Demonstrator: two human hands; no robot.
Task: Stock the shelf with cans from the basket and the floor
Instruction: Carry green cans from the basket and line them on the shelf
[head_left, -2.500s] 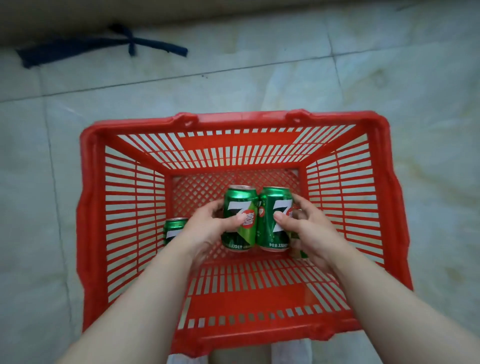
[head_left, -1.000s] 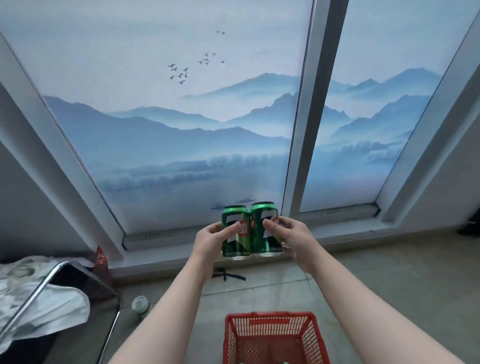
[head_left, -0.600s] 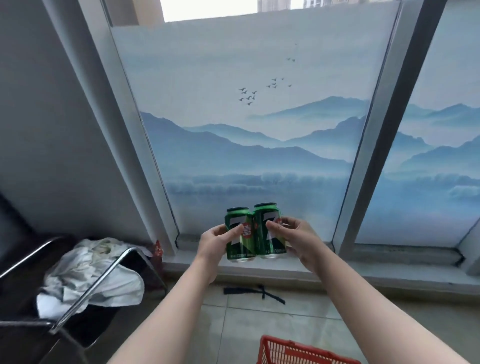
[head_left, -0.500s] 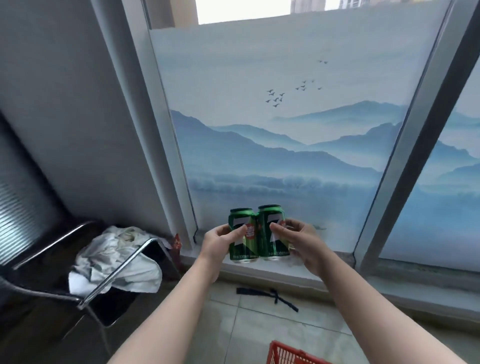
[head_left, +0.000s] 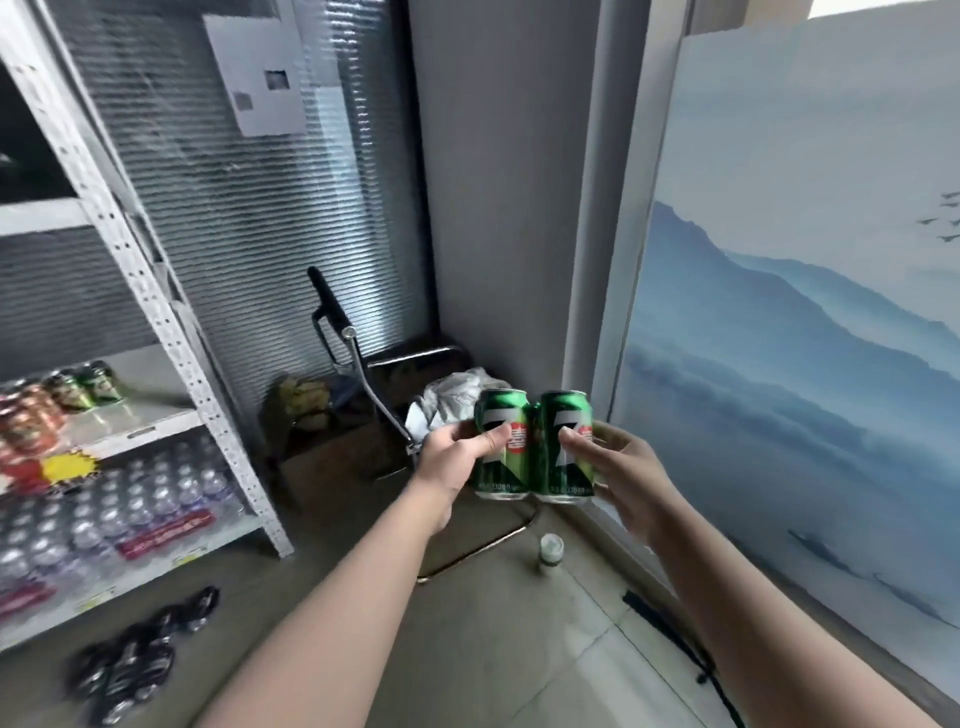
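Carrying both cans across to the shelf (head_left: 156, 312) is the step in hand, and doing it well is mostly about a clean approach. The white metal rack stands well off to the left of the left hand, and its middle board (head_left: 150, 410) shows a bare stretch beside the row of cans (head_left: 62, 400) already standing there. That gap looks like the natural landing spot. Packed water bottles (head_left: 104, 509) fill the tier below.

A chair (head_left: 363, 374) with crumpled cloth on it sits just beyond the hands, so I would swing left in front of it rather than reach over it. A cluster of dark cans (head_left: 130, 665) lies on the floor below and to the left of the left forearm, right at the foot of the rack. Best to step around them; they are stock for later. The basket is out of view.

The left hand (head_left: 452, 457) is wrapped around the left can (head_left: 506, 470), thumb across the front, and the right hand (head_left: 623, 462) grips the right can (head_left: 566, 473) the same way. Both cans are upright and pressed side by side. I would part them before reaching the board, set one down, then the other — labels forward, bases flat. A small jar (head_left: 550, 548) stands on the floor just below the hands; it is not part of the job.
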